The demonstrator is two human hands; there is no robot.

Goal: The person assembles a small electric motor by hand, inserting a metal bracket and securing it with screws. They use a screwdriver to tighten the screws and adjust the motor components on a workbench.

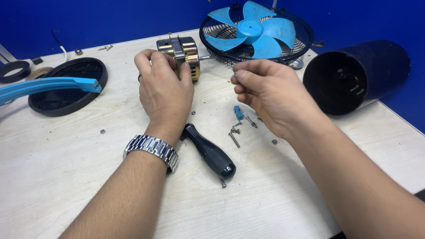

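Observation:
My left hand (163,90), with a metal watch on the wrist, grips a brass and silver fan motor (180,49) that lies on the pale wooden table (66,168). The motor's shaft points right toward a black wire grille (295,44) carrying a light blue fan blade (254,30). My right hand (270,95) hovers just right of the motor with fingers curled and thumb pinched to the fingertips; anything between them is too small to see. Below it lie several loose screws (234,135) and a small blue part (238,112). A black-handled screwdriver (211,155) rests between my forearms.
A dark blue cylindrical housing (358,75) lies on its side at the right. At the left sit a round black base (66,86), a light blue curved arm (44,86) and a black ring (13,70). A blue wall stands behind the table.

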